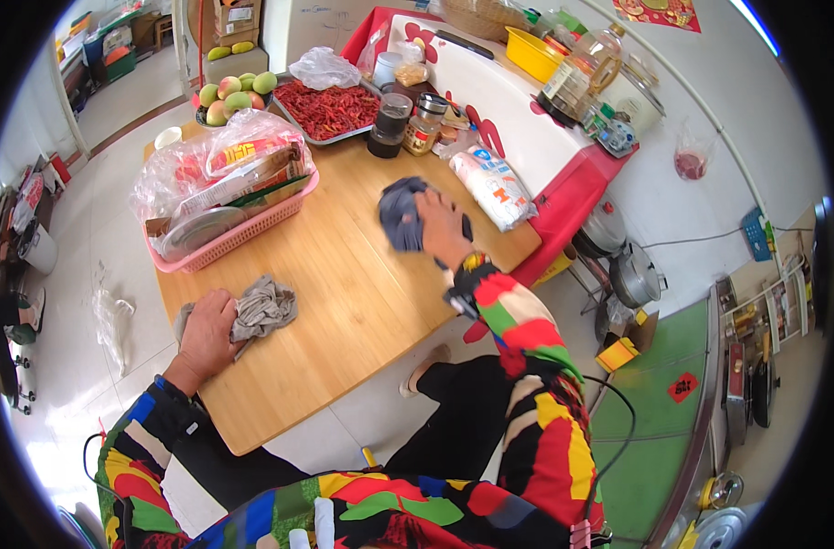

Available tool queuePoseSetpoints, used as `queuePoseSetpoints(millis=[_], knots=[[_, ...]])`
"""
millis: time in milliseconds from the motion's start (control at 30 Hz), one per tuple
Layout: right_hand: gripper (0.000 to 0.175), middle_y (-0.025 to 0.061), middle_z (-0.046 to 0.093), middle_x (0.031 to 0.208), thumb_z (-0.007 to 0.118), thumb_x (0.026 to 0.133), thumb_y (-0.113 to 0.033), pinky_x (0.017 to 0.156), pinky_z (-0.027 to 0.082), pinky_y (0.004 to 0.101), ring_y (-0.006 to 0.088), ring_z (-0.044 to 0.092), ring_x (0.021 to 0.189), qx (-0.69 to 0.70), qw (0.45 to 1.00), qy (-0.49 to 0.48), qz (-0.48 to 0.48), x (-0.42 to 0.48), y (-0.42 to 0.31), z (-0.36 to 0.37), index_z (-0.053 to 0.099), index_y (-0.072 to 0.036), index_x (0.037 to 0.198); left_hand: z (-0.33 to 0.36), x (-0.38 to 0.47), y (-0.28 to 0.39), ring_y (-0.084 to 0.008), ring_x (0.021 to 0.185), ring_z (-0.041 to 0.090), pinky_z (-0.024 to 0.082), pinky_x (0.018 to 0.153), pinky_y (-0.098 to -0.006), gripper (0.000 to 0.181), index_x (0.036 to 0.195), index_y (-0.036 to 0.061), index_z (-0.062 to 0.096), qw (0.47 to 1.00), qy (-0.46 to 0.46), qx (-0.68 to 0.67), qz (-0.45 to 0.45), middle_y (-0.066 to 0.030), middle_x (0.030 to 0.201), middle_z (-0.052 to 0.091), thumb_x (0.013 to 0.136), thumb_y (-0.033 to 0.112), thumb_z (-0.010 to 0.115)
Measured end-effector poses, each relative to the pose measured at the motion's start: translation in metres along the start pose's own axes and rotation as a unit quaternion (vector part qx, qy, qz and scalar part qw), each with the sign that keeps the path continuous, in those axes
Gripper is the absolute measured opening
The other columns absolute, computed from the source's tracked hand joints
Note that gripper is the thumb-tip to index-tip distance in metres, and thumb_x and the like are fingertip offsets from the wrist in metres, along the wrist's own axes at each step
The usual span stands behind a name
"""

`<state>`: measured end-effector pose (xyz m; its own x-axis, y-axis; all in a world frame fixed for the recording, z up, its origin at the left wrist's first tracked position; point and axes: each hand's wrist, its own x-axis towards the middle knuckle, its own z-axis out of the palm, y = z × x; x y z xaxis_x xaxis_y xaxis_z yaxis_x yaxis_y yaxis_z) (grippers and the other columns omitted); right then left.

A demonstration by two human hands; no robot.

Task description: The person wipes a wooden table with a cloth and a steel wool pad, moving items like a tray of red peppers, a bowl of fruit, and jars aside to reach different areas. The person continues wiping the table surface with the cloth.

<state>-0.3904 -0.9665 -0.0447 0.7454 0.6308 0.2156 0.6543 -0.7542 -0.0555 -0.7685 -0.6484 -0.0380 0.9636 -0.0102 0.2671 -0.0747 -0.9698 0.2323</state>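
My left hand (209,332) lies at the near left edge of a wooden table (334,329), its fingers curled over a crumpled grey-beige cloth (269,307). Farther out on the right, my right hand (442,226) presses a bunched dark blue-grey cloth (402,214) against the tabletop. The dark cloth is slightly blurred, and part of it is hidden under the palm. Just beyond my right hand lies a plastic-wrapped white pack (492,185) with printing on it.
A pink plastic basket (252,237) of packages stands on the left. Behind are a bowl of mangoes (237,101), a metal tray (345,137) of dried red chillies (328,110), a dark-bottomed cup (389,127) and a glass jar (424,127). A red-and-white covered surface (486,89) borders the far right side.
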Motion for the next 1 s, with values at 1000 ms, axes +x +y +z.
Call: queuePoseSetpoints(millis=[1000], knots=[[0.052, 0.0061, 0.061, 0.141, 0.067, 0.091, -0.045, 0.105, 0.037, 0.0590, 0.0322, 0.050, 0.135, -0.063, 0.969, 0.160, 0.177, -0.121, 0.033, -0.012, 0.066, -0.012, 0.131, 0.007, -0.006, -0.010, -0.0398, 0.110, 0.057, 0.050, 0.094, -0.0478, 0.043, 0.115, 0.0014, 0.058, 0.999, 0.034, -0.022, 0.036, -0.0176, 0.112, 0.057, 0.081, 0.018, 0.078]])
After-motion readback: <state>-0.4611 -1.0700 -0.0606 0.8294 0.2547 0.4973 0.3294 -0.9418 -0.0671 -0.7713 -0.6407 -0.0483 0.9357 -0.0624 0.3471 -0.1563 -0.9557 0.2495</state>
